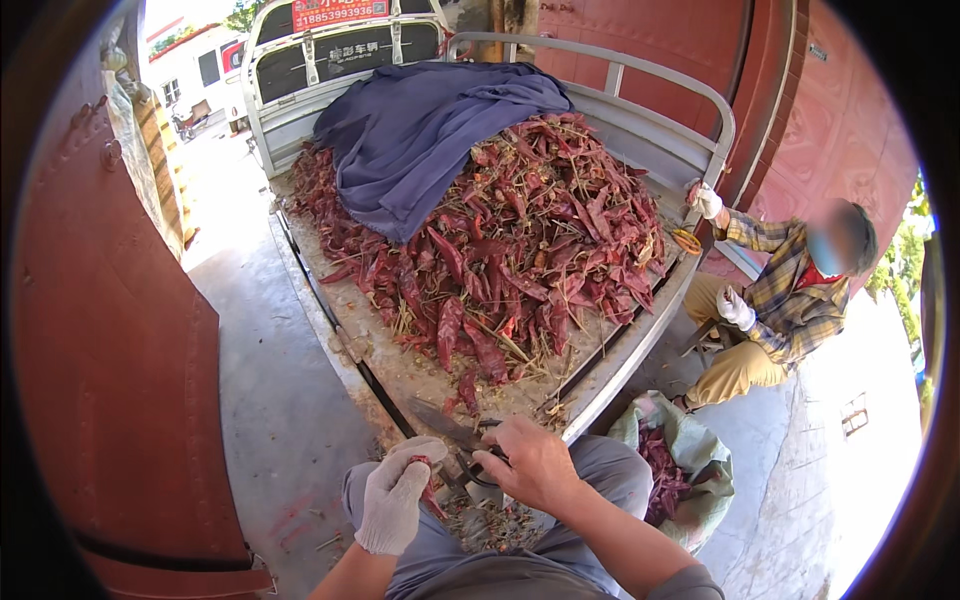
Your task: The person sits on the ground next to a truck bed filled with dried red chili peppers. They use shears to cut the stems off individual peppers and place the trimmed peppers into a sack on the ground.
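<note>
My left hand [397, 487], in a white knit glove, pinches a dried red chili pepper [430, 487] whose lower part hangs below the fingers. To its right, my bare right hand [532, 461] grips the black handle [471, 472] of what look like scissors. Their dark metal blade [444, 424] points away to the left over the truck bed's edge; the rest is partly hidden by my fingers. Just beyond lies a large heap of dried red chili peppers [525, 247] with stems, on a truck's cargo bed [360, 300]. A dark blue cloth [420, 142] covers its far side.
At the right a seated person [795, 300] in white gloves and a plaid shirt reaches to the bed's side. A pale woven sack [709, 465] of chilies stands by my right knee. Stem scraps [502, 525] lie between my legs. A red metal door [120, 352] is at left.
</note>
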Tool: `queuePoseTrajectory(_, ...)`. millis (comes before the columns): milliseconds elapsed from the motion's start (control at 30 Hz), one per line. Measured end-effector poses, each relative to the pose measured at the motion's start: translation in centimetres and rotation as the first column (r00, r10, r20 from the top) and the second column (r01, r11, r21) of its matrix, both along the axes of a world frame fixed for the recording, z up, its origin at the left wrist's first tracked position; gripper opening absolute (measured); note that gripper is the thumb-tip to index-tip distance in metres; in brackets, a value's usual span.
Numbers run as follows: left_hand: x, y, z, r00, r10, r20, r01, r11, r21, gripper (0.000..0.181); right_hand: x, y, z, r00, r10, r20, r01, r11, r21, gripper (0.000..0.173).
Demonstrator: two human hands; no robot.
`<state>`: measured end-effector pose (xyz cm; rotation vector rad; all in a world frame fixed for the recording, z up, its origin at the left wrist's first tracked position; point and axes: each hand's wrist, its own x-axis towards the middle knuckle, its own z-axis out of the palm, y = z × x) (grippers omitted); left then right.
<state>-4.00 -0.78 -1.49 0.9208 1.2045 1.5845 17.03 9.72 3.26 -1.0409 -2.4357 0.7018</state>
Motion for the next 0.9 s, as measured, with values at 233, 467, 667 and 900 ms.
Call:
queuePoseTrajectory(233,2.5,2.1,3.3,0.608,-0.071,-0.791,0.334,0.926,0.173,0.035,0.1,-3.8,-1.1,0.709,-0.393,-0.585,-0.365,0.505,-0.782,0.042)
queuePoseTrajectory(467,-0.1,10.4,7.4,-0.136,0.024,-0.99,0.358,0.933,-0.027,0.034,4.4,-3.6,-3.0,0.632,-0.629,-0.452,-0.28,0.358,-0.891,0.029)
queuePoseTrajectory(667,-1.4,14.1,5.6,-0.256,-0.047,-0.966,0.491,0.854,-0.172,0.023,5.3,-4.9,-3.1,0.774,-0.535,-0.337,-0.143,0.372,-0.917,0.027)
queuePoseTrajectory(900,-1.2,9.2,6.7,0.481,0.021,-0.877,0.355,0.91,0.216,0.03,4.5,-5.2,-4.5,0.803,-0.378,-0.461,0.106,0.851,-0.514,0.029)
